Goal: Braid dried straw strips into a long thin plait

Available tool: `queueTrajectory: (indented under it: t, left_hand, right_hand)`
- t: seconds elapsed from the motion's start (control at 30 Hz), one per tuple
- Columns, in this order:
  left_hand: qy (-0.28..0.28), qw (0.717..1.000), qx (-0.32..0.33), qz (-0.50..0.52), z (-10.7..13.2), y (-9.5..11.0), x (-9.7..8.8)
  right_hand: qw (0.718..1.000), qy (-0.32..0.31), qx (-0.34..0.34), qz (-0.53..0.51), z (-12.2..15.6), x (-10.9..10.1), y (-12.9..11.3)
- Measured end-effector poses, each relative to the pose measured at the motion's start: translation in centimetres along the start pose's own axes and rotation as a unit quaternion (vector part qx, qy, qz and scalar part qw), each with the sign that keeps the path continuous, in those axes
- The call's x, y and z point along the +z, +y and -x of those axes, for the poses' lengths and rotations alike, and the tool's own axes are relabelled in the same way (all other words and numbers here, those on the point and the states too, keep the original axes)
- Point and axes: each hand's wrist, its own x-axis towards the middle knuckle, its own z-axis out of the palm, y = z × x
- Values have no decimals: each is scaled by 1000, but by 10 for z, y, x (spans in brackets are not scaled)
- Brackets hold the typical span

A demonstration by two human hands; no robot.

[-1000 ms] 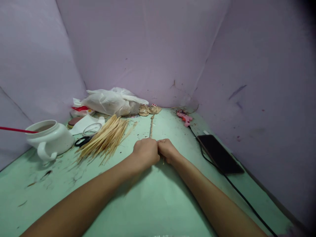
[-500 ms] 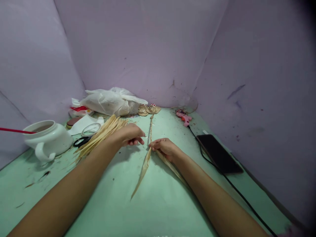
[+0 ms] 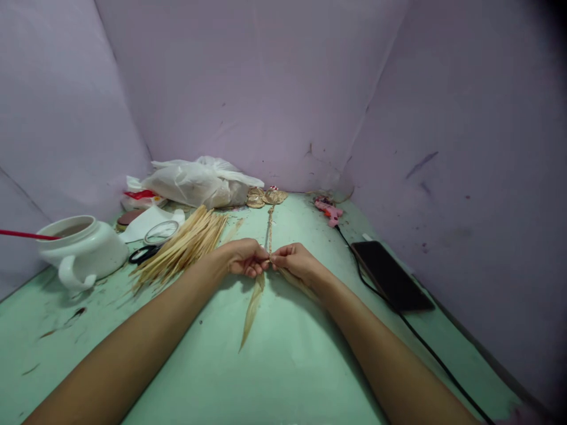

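A thin braid [image 3: 270,230] of pale dried-husk strips runs from the back of the green table toward me. At its near end my left hand [image 3: 248,257] and my right hand [image 3: 292,260] pinch the strands, fingertips almost touching. One loose husk strip [image 3: 252,313] hangs from under the left fingers onto the table. Another strip [image 3: 299,285] trails beneath my right hand and wrist, partly hidden by them. Left of my left hand lies a bundle of dry strips [image 3: 190,245].
At left stand a white pot [image 3: 88,251] with a red stick, black-handled scissors [image 3: 144,254] and a tape roll [image 3: 162,232]. A plastic bag [image 3: 195,184] and woven pieces [image 3: 274,196] lie behind. A pink glue gun [image 3: 328,211], its cord and a phone [image 3: 393,275] are right.
My left hand has moved right to the braid's end and closed on a strand. The left loose strip has shifted slightly. My right hand keeps its pinch.
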Motion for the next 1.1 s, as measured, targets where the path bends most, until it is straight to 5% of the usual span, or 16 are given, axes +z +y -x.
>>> queueTrajectory:
  t: [0.27,0.6,0.9,1.1]
  left_hand:
    - [10,998,55,-41,-3,-4,-2]
    - [-2,994,93,-64,-7,-9,-6]
    - [149,958,84,-229,6,0,16]
    - [196,911,67,-356,0,-2,10]
  right_hand:
    - [994,-28,-102,38,-5,-5,11]
    - [993,-14,-85,81,-1,-5,3]
    - [983,-19,-97,152,1,-5,4]
    - [929,27,-141,341,4,-2,1]
